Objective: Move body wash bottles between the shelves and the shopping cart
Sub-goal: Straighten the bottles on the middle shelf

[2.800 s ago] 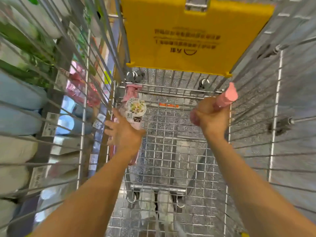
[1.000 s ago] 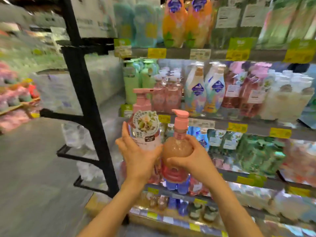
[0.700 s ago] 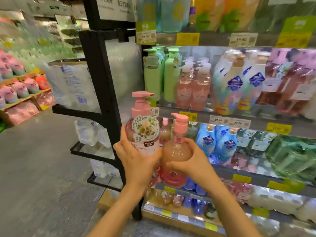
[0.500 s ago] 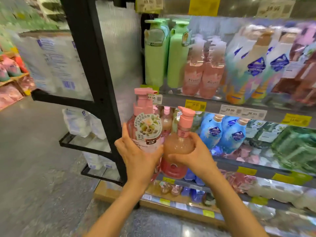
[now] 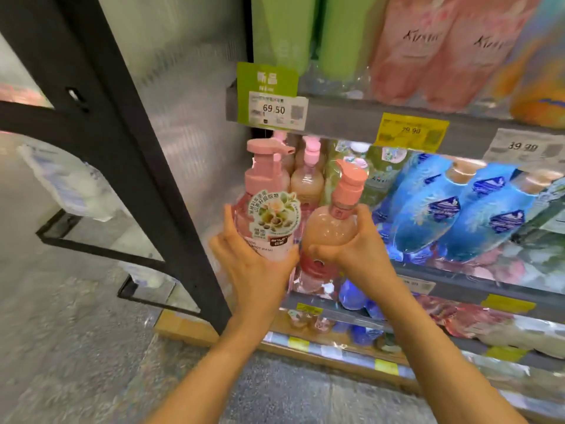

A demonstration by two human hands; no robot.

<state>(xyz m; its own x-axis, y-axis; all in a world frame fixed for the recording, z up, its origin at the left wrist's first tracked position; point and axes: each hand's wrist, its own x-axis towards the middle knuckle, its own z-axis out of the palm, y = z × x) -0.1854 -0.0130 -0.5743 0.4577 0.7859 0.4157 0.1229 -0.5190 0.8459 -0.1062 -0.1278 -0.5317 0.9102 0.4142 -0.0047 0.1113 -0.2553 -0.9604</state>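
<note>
Fronting stocked grey shelves (image 5: 345, 117); speckled grey floor (image 5: 76, 347) below.

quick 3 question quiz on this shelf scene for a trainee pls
1. True or false: each hand holds a pink pump bottle.
2. Which bottle carries the round flower label? A) the one in the left hand B) the one in the right hand
3. Fill in: the green shelf tag above the bottles reads ____.

Key:
1. True: the left hand grips the labelled body wash bottle; the right hand grips the peach pump bottle.
2. A
3. 69.50, on the price tag.
</note>
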